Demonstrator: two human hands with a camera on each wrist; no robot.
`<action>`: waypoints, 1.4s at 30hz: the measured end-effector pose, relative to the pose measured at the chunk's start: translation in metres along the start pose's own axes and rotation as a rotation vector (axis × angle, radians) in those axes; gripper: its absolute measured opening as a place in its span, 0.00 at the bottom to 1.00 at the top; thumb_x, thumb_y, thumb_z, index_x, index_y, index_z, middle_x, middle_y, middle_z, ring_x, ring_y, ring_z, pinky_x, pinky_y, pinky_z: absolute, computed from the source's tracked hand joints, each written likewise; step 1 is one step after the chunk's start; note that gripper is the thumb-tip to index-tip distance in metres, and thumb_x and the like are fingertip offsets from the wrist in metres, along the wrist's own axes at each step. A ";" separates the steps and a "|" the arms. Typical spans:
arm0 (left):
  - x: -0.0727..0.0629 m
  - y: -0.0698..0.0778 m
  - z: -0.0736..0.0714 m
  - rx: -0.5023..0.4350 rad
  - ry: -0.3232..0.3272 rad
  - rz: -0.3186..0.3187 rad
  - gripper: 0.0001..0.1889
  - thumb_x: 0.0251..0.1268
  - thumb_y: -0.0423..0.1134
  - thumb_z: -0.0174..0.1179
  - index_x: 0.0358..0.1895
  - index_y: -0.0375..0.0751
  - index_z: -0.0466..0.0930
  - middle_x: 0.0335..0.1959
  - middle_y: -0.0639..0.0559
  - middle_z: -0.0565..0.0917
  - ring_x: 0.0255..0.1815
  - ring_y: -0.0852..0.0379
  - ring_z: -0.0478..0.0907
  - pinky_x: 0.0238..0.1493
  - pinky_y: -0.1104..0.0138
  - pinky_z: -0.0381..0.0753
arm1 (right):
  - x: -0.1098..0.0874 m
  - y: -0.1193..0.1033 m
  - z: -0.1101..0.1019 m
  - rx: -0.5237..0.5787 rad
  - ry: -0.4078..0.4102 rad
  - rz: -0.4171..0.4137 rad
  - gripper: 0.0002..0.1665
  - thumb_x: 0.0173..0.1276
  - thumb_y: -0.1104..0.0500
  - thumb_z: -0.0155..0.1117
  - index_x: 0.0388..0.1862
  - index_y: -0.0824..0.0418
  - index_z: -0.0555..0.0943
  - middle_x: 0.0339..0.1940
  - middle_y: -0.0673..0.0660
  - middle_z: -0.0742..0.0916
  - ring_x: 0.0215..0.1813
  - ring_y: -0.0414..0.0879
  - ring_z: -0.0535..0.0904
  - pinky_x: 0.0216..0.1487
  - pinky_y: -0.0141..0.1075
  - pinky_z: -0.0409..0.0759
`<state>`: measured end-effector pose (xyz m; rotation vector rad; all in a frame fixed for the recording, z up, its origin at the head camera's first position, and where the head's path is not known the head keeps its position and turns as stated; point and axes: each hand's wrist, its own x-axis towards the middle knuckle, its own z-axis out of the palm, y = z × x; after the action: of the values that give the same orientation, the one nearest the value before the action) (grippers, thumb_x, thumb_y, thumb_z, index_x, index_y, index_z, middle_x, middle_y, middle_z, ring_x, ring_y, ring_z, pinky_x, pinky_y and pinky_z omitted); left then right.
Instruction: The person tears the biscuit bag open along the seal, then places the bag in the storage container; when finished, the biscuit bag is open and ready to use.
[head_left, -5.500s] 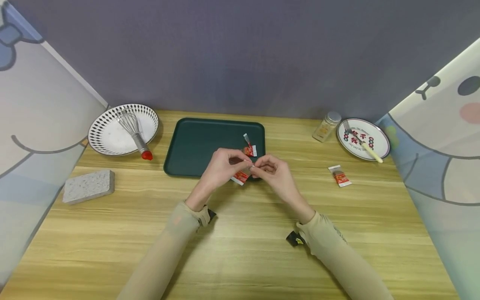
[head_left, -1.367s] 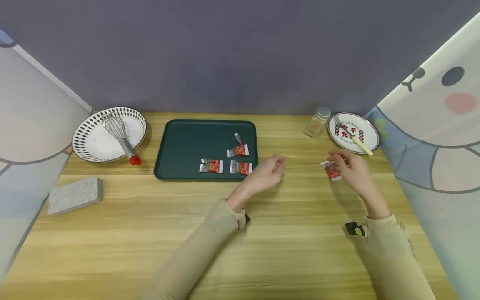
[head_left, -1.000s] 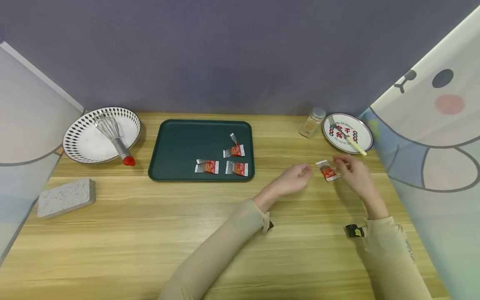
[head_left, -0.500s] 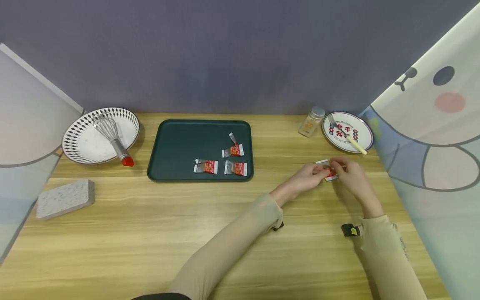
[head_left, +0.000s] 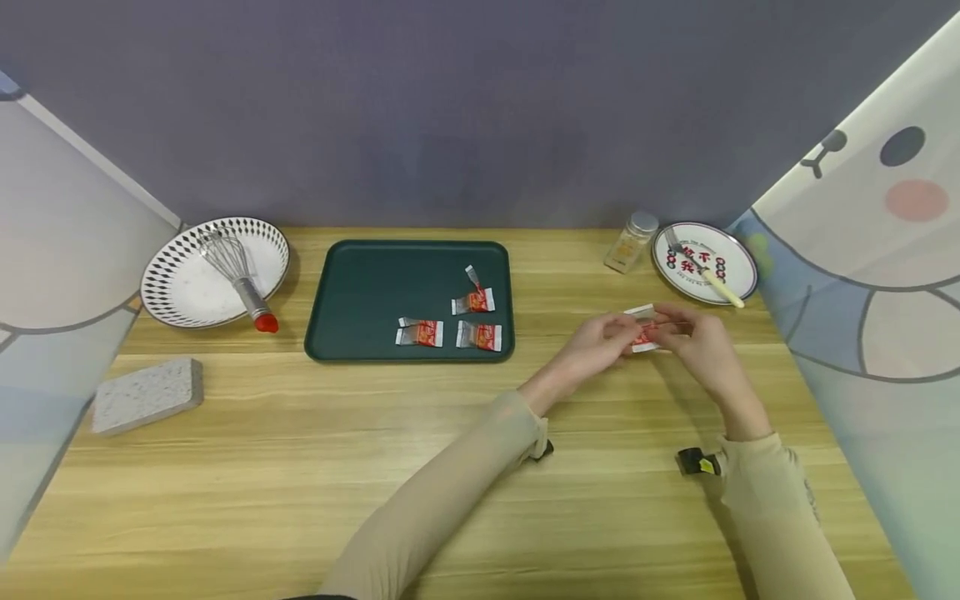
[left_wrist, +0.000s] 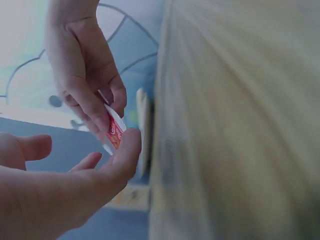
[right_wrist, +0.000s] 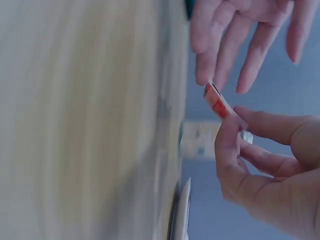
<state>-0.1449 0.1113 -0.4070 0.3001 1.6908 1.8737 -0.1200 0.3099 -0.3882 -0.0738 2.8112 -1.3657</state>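
Observation:
My right hand (head_left: 701, 346) pinches a small red-and-clear sachet (head_left: 643, 335) between thumb and forefinger, raised off the table. In the right wrist view the sachet (right_wrist: 218, 104) is tilted, one end in those fingertips. My left hand (head_left: 588, 346) is at its other side with fingers spread and fairly straight; a fingertip meets the sachet's far end. The left wrist view shows the left thumb apart from its fingers, beside the sachet (left_wrist: 116, 131). A dark green tray (head_left: 390, 275) bears three similar sachets, among them one (head_left: 480, 337) near the right front corner; two have torn corners.
Behind the hands stand a spice jar (head_left: 632, 242) and a plate (head_left: 738, 271) with a yellow-handled fork (head_left: 723, 287). At the left are a patterned bowl (head_left: 176, 292) holding a whisk (head_left: 247, 287) and a grey speckled block (head_left: 147, 396). Walls enclose the back and sides.
Both hands have left the tray, where they held a sachet that now lies there. They have moved right, and the sachet from the tabletop has been picked up by the right hand.

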 end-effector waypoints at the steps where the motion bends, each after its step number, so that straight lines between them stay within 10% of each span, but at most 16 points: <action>1: -0.005 0.004 -0.005 0.023 0.019 0.019 0.22 0.87 0.43 0.56 0.73 0.35 0.76 0.56 0.46 0.85 0.57 0.47 0.84 0.61 0.54 0.83 | 0.001 -0.004 0.002 0.045 -0.008 0.003 0.28 0.77 0.70 0.67 0.70 0.84 0.72 0.55 0.79 0.84 0.46 0.34 0.82 0.43 0.20 0.81; 10: -0.046 0.031 -0.069 0.243 0.152 0.194 0.21 0.85 0.38 0.59 0.73 0.35 0.76 0.59 0.40 0.84 0.48 0.47 0.90 0.54 0.52 0.87 | 0.008 -0.048 0.044 0.405 -0.103 0.028 0.25 0.75 0.75 0.66 0.66 0.85 0.71 0.49 0.57 0.85 0.47 0.34 0.85 0.49 0.28 0.85; 16: -0.062 0.034 -0.108 0.526 0.173 0.236 0.15 0.83 0.41 0.61 0.62 0.35 0.84 0.50 0.43 0.87 0.35 0.50 0.87 0.36 0.67 0.81 | 0.012 -0.070 0.086 0.403 -0.181 -0.065 0.21 0.71 0.77 0.69 0.59 0.81 0.74 0.50 0.68 0.85 0.46 0.42 0.86 0.46 0.29 0.85; 22: -0.081 0.035 -0.134 0.497 0.163 0.248 0.07 0.82 0.34 0.62 0.42 0.35 0.84 0.37 0.45 0.84 0.22 0.39 0.75 0.25 0.66 0.67 | 0.014 -0.087 0.112 0.348 -0.159 -0.152 0.16 0.75 0.72 0.69 0.58 0.78 0.80 0.49 0.69 0.88 0.48 0.50 0.87 0.49 0.33 0.86; 28: -0.091 0.041 -0.145 0.534 0.140 0.226 0.07 0.82 0.34 0.62 0.43 0.37 0.87 0.40 0.47 0.86 0.36 0.45 0.83 0.40 0.63 0.78 | 0.017 -0.096 0.120 0.441 -0.078 -0.166 0.11 0.75 0.73 0.68 0.54 0.77 0.83 0.45 0.69 0.88 0.44 0.55 0.89 0.50 0.51 0.88; 33: -0.094 0.046 -0.148 0.628 0.138 0.243 0.07 0.81 0.36 0.64 0.43 0.40 0.89 0.41 0.51 0.89 0.44 0.52 0.86 0.48 0.59 0.81 | 0.019 -0.099 0.125 0.485 -0.065 -0.171 0.07 0.74 0.73 0.70 0.48 0.76 0.84 0.40 0.68 0.89 0.40 0.46 0.90 0.47 0.52 0.89; 42: -0.096 0.043 -0.151 0.667 0.148 0.228 0.06 0.80 0.34 0.64 0.49 0.39 0.90 0.45 0.49 0.89 0.46 0.53 0.87 0.48 0.59 0.85 | 0.019 -0.098 0.134 0.474 -0.092 -0.160 0.05 0.75 0.73 0.68 0.46 0.77 0.84 0.40 0.68 0.88 0.42 0.62 0.88 0.48 0.51 0.89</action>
<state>-0.1607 -0.0682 -0.3699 0.6512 2.4422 1.4440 -0.1308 0.1429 -0.3938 -0.3479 2.3760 -1.9654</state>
